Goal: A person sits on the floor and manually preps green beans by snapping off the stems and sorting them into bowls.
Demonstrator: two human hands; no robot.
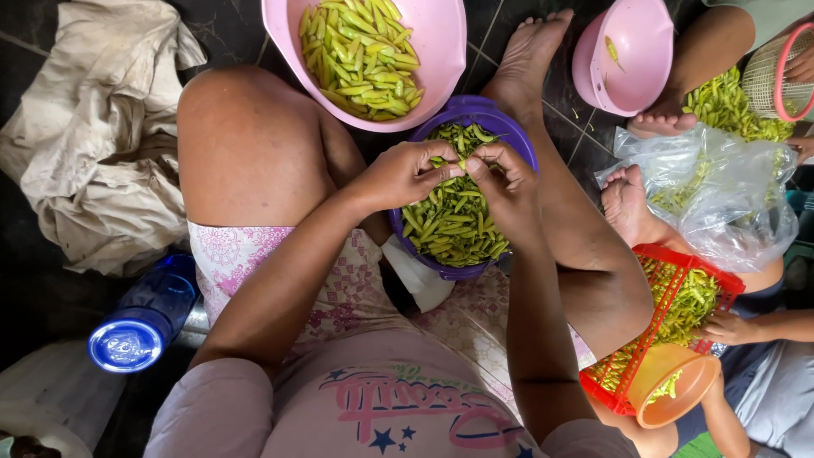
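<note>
My left hand (405,174) and my right hand (506,180) meet over a purple bowl (509,127) that rests between my legs. Together their fingertips pinch one small green pod (462,163). The purple bowl is heaped with darker green pods (454,222). Just beyond it stands a pink bowl (441,51) holding paler yellow-green pods (360,55).
A crumpled beige cloth (102,136) lies at the left, a blue bottle (144,318) beside my thigh. Another person's hand (727,326) and foot (626,202) are at the right by a red basket (678,280), an orange cup (674,388), a plastic bag of pods (721,195) and a tipped pink bowl (627,55).
</note>
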